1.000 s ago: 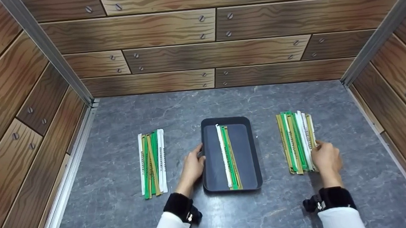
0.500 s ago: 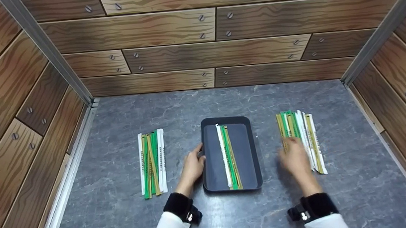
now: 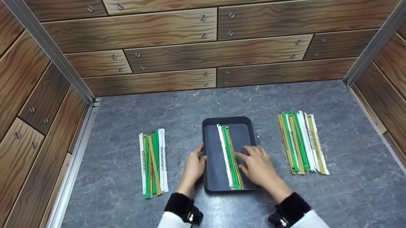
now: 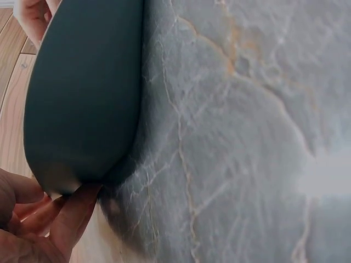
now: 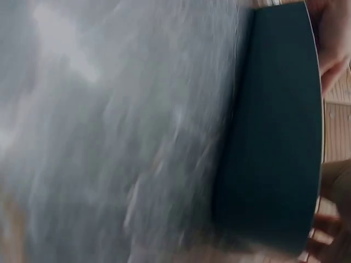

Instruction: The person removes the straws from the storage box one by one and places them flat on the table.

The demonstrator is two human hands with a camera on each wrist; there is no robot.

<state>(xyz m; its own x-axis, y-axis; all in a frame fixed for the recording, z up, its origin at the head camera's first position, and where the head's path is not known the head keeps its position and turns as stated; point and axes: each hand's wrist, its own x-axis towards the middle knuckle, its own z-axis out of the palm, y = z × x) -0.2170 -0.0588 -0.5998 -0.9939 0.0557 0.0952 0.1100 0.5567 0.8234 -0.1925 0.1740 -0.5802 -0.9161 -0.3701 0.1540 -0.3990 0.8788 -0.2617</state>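
A dark grey tray [image 3: 212, 182] lies in the middle of the table, holding a white, a green and a gold wrapped straw [image 3: 227, 159]. At its left rim my left hand [image 3: 193, 165] pinches the wall; the left wrist view shows thumb and fingers [image 4: 77, 216] on the tray's corner [image 4: 82, 109]. My right hand [image 3: 259, 165] is over the tray's right side with relaxed, spread fingers and no straw visible in it. In the right wrist view, blurred, that hand [image 5: 332, 219] is partly hidden by the tray wall [image 5: 274, 131].
To the left lies a bundle of several wrapped straws [image 3: 152, 163] in white, green and gold. Another such bundle [image 3: 301, 142] lies to the right, slightly fanned. Wood-patterned walls [image 3: 213, 55] enclose the grey marbled tabletop [image 3: 124, 221] at the back and sides.
My right hand has moved left from the right-hand straws to the tray. The straws at that bundle's right edge now lie more spread out. My left hand has stayed on the tray.
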